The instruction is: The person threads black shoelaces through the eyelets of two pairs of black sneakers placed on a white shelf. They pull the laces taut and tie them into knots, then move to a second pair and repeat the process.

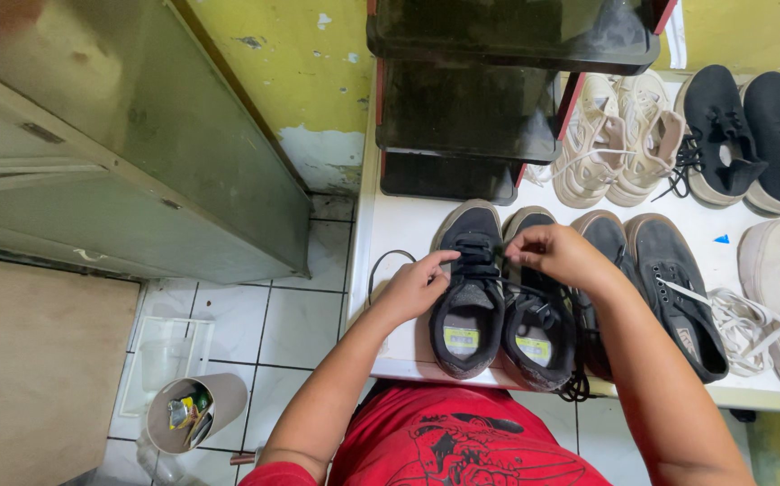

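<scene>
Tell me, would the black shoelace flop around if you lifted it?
Probably yes: the black shoelace already curls in a loose loop on the white table, so it looks floppy and light. Pulled between the left hand and right hand, it likely goes straight.

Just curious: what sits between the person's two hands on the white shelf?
In the head view, the laced front of a black sneaker lies between left hand and right hand.

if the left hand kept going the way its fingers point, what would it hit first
Most likely the right hand, just across the laces of the black shoe that the left hand is working on; depth is hard to judge.
</scene>
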